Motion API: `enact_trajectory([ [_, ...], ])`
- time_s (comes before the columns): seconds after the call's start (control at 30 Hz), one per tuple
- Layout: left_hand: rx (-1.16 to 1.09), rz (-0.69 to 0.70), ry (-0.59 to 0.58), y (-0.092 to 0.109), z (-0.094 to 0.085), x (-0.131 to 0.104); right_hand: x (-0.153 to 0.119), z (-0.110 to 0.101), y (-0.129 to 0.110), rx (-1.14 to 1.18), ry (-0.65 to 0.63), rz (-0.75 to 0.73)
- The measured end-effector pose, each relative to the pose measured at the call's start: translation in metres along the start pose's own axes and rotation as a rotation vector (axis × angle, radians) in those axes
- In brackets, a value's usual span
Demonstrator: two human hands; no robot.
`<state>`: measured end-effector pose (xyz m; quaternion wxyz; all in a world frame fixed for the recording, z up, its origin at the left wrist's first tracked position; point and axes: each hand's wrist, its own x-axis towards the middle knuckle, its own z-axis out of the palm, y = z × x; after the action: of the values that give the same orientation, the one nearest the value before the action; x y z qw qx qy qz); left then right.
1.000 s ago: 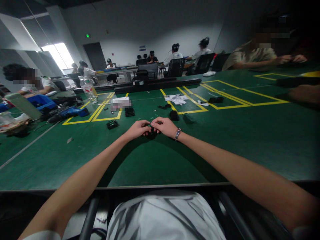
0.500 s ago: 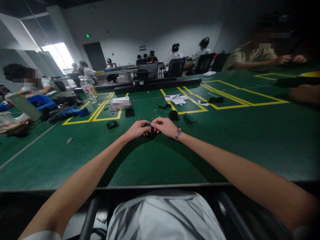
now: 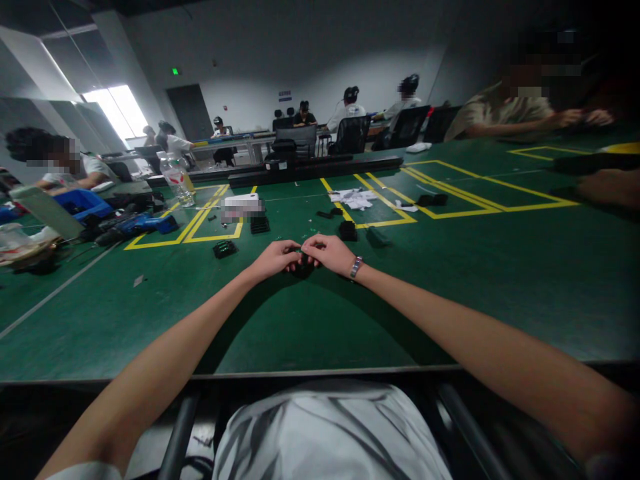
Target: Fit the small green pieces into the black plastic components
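My left hand (image 3: 276,258) and my right hand (image 3: 327,252) meet over the green table (image 3: 320,327), fingers closed around one small dark piece (image 3: 303,259) between them. Fingers cover most of that piece, so its shape is unclear. To the left of my left hand lies a black holder with green parts (image 3: 225,249). A black ribbed block (image 3: 259,225) sits farther back. Beyond my right hand stands another black block (image 3: 348,231), with a dark translucent piece (image 3: 378,236) beside it. Tiny clear bits lie just past my fingertips.
Crumpled white paper (image 3: 354,198), a white box (image 3: 242,204) and plastic bottles (image 3: 176,179) stand farther back. Blue-and-black tools (image 3: 135,227) and a blue bin (image 3: 84,203) are at left. People sit at left and right; a hand (image 3: 613,189) rests at the right edge.
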<state>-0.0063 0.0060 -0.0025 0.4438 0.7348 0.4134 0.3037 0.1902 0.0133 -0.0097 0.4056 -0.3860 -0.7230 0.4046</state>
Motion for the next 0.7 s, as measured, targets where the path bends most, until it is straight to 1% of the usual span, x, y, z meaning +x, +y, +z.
enact_trajectory([
  [0.7, -0.013, 0.002, -0.006, 0.0029, 0.0004, -0.0006, 0.0006, -0.0003, 0.0025, -0.023, -0.003, 0.006],
])
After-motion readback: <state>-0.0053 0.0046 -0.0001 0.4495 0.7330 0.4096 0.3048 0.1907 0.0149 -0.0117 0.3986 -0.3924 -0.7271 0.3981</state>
